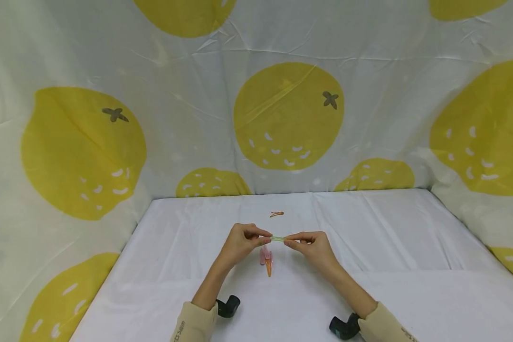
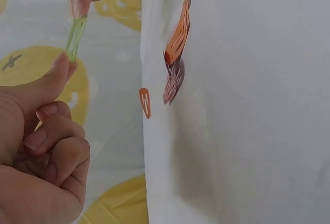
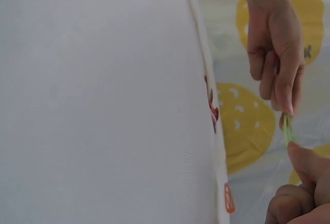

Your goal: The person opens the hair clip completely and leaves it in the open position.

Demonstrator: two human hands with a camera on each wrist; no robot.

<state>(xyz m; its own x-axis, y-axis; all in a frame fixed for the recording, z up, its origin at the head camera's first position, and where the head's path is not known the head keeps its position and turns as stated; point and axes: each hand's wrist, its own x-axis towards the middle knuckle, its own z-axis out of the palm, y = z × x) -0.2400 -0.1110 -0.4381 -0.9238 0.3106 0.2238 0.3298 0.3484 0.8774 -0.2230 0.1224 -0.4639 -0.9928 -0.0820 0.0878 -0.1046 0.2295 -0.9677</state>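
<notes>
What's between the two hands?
A green hair clip, its ends pinched by the left hand and right hand; the head view shows it.

So the left sleeve point(image 1: 196, 320) and the right sleeve point(image 1: 382, 323) are both sporting some dark lettering, but honestly it's coming out too tiny and blurry to read.

Left hand point(image 1: 241, 241), right hand point(image 1: 314, 247) near each other, both pinching at fingertips point(image 1: 266, 233); forearms point(image 1: 213, 285) angled inward.
</notes>
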